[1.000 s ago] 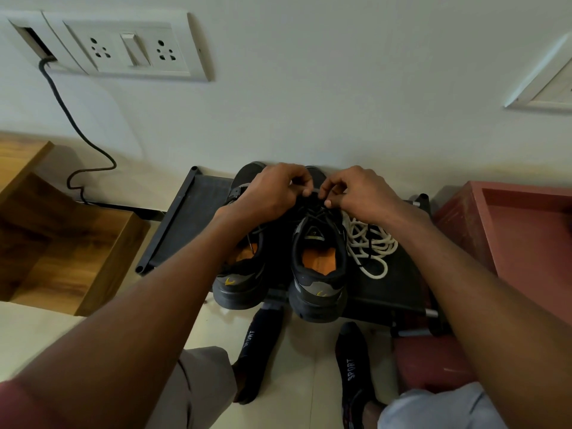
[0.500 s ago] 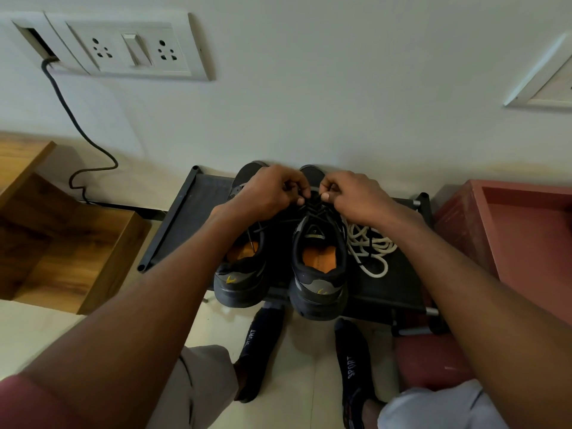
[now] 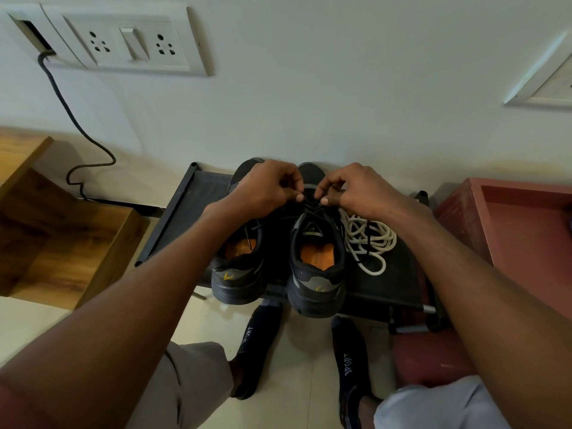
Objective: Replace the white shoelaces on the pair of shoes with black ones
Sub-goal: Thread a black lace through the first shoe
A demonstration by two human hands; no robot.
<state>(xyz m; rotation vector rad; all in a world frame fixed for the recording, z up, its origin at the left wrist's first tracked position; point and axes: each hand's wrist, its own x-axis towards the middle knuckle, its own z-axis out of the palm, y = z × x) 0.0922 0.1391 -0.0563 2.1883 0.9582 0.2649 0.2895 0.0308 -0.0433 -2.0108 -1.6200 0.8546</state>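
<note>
Two dark shoes with orange insoles stand side by side on a black rack (image 3: pixel 383 283), heels toward me. The right shoe (image 3: pixel 317 274) carries a black lace (image 3: pixel 311 209) through its eyelets. My left hand (image 3: pixel 267 188) and my right hand (image 3: pixel 353 188) both hover over its toe end, each pinching a part of that black lace. The left shoe (image 3: pixel 236 274) sits partly under my left forearm, a loose black lace end hanging into its opening. A pile of white laces (image 3: pixel 370 239) lies on the rack just right of the right shoe.
A red-brown box (image 3: pixel 523 243) stands to the right of the rack, a wooden shelf unit (image 3: pixel 62 236) to the left. A white wall with a socket plate (image 3: pixel 123 41) and a black cable (image 3: pixel 77 125) rises behind. My socked feet (image 3: pixel 257 351) rest on the pale floor.
Both hands stay at the toe end of the right shoe; their fingertips have shifted slightly, now a little apart with the black lace pinched between them.
</note>
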